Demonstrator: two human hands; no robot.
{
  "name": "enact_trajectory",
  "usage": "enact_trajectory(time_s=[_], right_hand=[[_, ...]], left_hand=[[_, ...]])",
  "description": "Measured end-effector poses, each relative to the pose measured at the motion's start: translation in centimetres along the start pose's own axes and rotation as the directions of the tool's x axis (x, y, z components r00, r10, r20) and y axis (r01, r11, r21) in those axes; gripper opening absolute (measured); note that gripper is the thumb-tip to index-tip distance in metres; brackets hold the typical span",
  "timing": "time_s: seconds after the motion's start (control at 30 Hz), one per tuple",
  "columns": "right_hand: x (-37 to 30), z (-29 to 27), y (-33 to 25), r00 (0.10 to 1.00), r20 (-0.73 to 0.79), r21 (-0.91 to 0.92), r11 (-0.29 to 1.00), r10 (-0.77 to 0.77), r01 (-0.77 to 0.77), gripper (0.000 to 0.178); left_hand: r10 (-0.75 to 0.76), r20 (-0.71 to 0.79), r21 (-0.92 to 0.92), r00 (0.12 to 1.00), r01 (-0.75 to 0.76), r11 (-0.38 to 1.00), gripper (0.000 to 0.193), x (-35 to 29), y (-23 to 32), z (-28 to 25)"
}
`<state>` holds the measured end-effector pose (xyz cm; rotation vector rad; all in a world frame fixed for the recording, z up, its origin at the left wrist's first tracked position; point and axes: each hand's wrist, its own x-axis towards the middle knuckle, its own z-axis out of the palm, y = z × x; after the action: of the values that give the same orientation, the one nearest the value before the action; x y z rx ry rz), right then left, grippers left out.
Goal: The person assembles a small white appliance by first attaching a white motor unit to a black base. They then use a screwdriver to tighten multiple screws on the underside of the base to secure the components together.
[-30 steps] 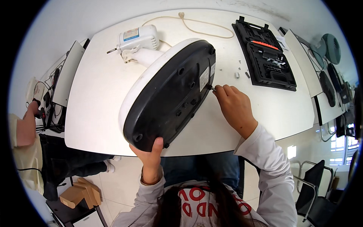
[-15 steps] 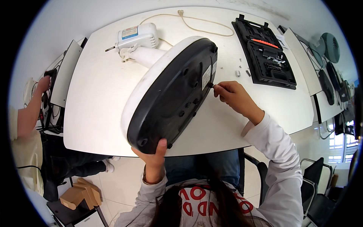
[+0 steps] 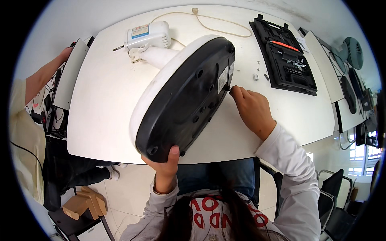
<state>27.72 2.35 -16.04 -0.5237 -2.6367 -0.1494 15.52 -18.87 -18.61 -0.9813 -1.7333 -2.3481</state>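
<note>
Brace the tilted base [image 3: 173,112] with the left hand [image 3: 165,166] gripping its near end while the right hand [image 3: 253,109], pinching what seems a small dark piece [image 3: 228,88], works gently.

A white wall [image 3: 80,22] curves across the top of the frame, marked by dark scuffs [image 3: 287,10] at upper right. A white table [image 3: 100,108] spans the centre. Pale floor tiles [image 3: 124,184] show at lower left, and a black chair [image 3: 330,186] with a metal frame stands at lower right, below bright window panes [image 3: 357,154].
</note>
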Motion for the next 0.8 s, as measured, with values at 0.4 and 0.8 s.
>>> enact_trajectory(time_s=[0.4, 0.8], right_hand=[[1.3, 0.0, 1.2, 0.845, 0.468, 0.678, 0.509, 0.259, -0.531, 0.030], [-0.2, -1.1, 0.8, 0.999, 0.047, 0.037, 0.999, 0.001, -0.003, 0.009]], left_hand=[[-0.005, 0.023, 0.004, 1.000, 0.005, 1.000, 0.068, -0.1, 0.0, -0.3], [0.020, 0.007, 0.009, 1.000, -0.020, 1.000, 0.067, -0.4, -0.3, -0.1]])
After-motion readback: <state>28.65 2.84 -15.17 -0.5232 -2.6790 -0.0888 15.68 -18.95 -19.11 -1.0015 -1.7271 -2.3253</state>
